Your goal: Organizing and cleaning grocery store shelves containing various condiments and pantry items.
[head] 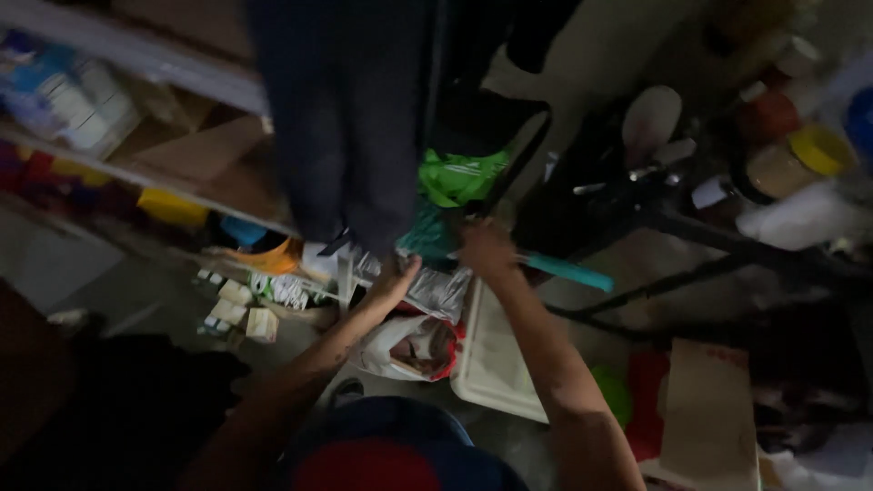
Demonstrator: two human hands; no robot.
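Note:
I look down over my two bare arms into a dim, cluttered spot. My left hand [393, 280] reaches to a shiny silver foil bag [438, 293] and touches its edge, fingers apart. My right hand [486, 250] is closed around a teal-handled tool [568, 271] that points to the right. Just beyond both hands stand another person's legs in dark trousers [341, 118]. A green plastic bag [459, 175] lies behind my right hand. Under my arms sit a red and white bag [409, 347] and a white plastic tub [496, 364].
Shelves with boxes [173, 155] run along the left. Small cartons [238, 309] lie on the floor. A black metal frame [718, 245] crosses the right, with jars and a yellow-lidded container [805, 159] behind it. A cardboard sheet [709, 414] lies at lower right.

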